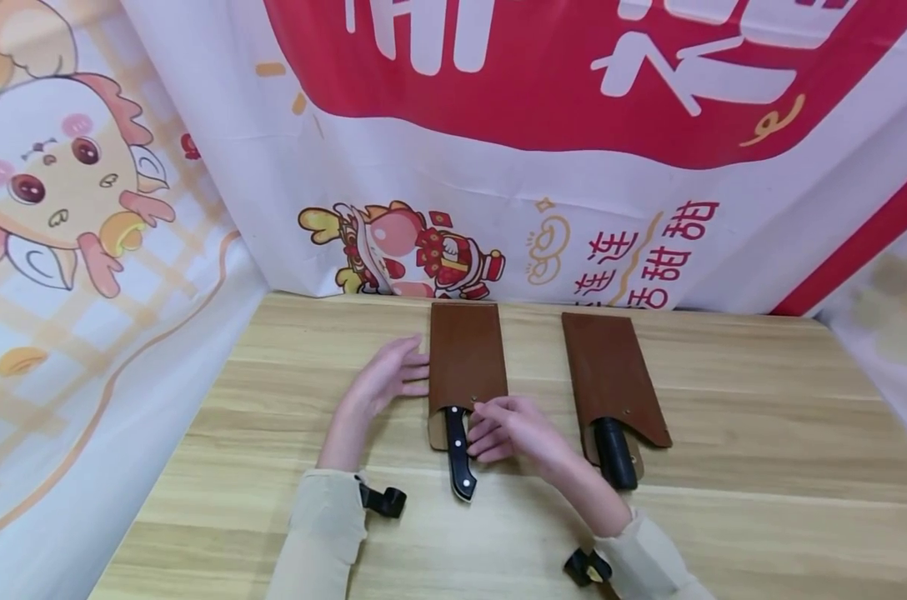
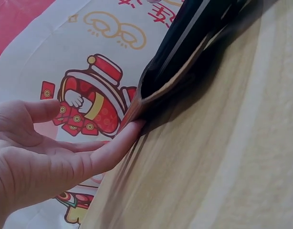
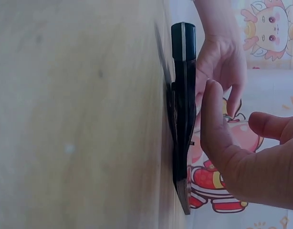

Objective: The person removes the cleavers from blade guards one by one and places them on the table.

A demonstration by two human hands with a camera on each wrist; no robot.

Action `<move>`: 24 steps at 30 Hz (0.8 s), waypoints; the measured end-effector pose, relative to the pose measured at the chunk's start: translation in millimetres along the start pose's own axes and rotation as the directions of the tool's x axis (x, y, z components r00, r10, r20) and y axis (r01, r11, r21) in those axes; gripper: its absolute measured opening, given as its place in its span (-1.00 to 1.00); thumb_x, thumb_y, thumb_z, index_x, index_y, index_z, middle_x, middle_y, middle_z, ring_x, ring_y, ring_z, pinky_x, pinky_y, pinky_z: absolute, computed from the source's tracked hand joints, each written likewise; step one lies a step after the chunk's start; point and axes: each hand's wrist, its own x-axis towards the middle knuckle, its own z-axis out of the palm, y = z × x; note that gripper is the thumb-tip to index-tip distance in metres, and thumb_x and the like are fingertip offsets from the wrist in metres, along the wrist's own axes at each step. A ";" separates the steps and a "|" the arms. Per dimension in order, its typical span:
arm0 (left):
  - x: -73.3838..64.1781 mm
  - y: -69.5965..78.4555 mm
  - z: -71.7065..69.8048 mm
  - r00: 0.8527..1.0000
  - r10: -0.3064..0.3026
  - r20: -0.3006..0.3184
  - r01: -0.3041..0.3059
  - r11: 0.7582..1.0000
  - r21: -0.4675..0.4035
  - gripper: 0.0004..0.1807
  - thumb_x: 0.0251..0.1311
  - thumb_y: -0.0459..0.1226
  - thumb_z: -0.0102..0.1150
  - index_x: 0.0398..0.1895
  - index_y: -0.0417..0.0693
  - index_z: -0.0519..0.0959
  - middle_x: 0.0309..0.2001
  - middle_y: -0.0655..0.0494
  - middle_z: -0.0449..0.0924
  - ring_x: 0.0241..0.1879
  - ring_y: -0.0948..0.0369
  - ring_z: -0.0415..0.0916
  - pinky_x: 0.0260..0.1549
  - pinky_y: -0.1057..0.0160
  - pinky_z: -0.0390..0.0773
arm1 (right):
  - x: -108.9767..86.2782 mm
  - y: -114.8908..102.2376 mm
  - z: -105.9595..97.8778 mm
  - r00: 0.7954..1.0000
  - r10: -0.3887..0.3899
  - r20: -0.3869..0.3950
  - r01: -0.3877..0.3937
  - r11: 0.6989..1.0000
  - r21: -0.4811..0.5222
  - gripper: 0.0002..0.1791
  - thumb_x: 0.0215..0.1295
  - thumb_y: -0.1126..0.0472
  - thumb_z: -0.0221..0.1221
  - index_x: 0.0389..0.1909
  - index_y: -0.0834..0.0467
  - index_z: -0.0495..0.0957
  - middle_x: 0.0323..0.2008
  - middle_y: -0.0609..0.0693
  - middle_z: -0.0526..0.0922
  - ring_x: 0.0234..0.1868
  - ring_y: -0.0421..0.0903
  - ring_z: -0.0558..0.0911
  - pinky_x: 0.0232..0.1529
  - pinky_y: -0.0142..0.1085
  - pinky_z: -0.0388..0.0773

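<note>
A brown leather knife sheath [image 1: 466, 354] lies flat on the wooden table, holding a knife whose black handle [image 1: 459, 454] with pale rivets sticks out toward me. At the sheath's left edge my left hand [image 1: 384, 377] has its fingers extended; in the left wrist view a fingertip [image 2: 136, 126] meets the sheath's side. My right hand [image 1: 519, 429] is beside the handle, at the sheath's lower right corner. Its thumb and fingers stand apart with nothing between them in the right wrist view, close by the black handle [image 3: 184, 81].
To the right lies a second brown sheath [image 1: 611, 367], with a plain black handle [image 1: 614, 454] protruding from its near end. A printed white and red cloth [image 1: 423, 167] hangs along the table's far edge, and another patterned cloth [image 1: 161, 275] hangs on the left.
</note>
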 end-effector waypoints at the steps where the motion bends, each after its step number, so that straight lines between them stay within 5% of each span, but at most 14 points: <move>1: -0.1 0.0 0.1 1.000 -0.005 0.004 0.005 1.000 0.001 -0.27 0.65 -0.05 -0.21 0.62 -0.33 -0.08 0.48 -0.48 0.16 0.43 -0.33 0.23 0.23 -0.20 0.52 | 0.0 0.1 -0.5 1.000 0.006 -0.008 -0.006 1.000 -0.002 -0.57 0.62 0.15 0.03 0.12 0.50 0.50 -0.22 0.24 0.74 -0.26 0.04 0.78 -0.21 -0.17 0.77; 24: 1.7 -1.7 1.7 0.999 -0.051 -0.001 0.051 0.999 -0.020 -0.27 0.65 -0.07 -0.20 0.55 -0.51 0.01 0.48 -0.47 0.15 0.45 -0.30 0.20 0.30 -0.17 0.46 | 0.5 -0.9 -6.4 0.999 0.035 0.035 -0.034 0.998 -0.048 -0.51 0.62 0.10 0.01 0.20 0.50 0.45 -0.09 0.30 0.69 -0.12 0.14 0.76 -0.13 -0.06 0.76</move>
